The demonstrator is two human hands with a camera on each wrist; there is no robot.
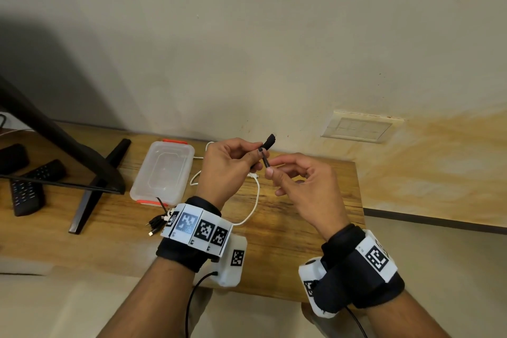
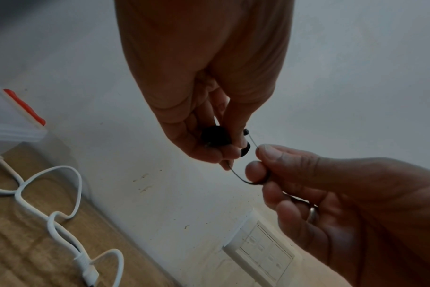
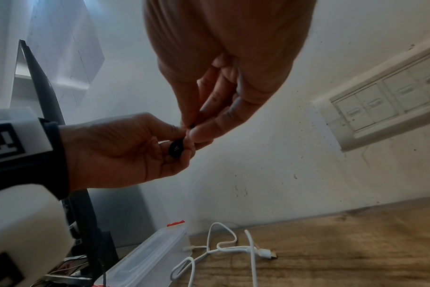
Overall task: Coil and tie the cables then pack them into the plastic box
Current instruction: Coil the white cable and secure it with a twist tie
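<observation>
Above the table, my left hand (image 1: 259, 158) grips a thin black cable tie (image 1: 269, 141), its rolled end (image 2: 214, 136) pressed between thumb and fingers. My right hand (image 1: 274, 169) pinches the tie's free strip (image 2: 241, 177), which curves between the two hands. A loose white cable (image 1: 255, 200) lies uncoiled on the wood under the hands. A bundle of black cables (image 1: 157, 223) lies by the left wrist. The clear plastic box (image 1: 162, 170) with orange clips stands to the left, lid on.
A black monitor stand (image 1: 93, 178) and two remotes (image 1: 27, 192) lie left of the box. A switch plate (image 1: 356, 129) is on the wall to the right. The wooden table (image 1: 315, 228) ends just right of my right hand.
</observation>
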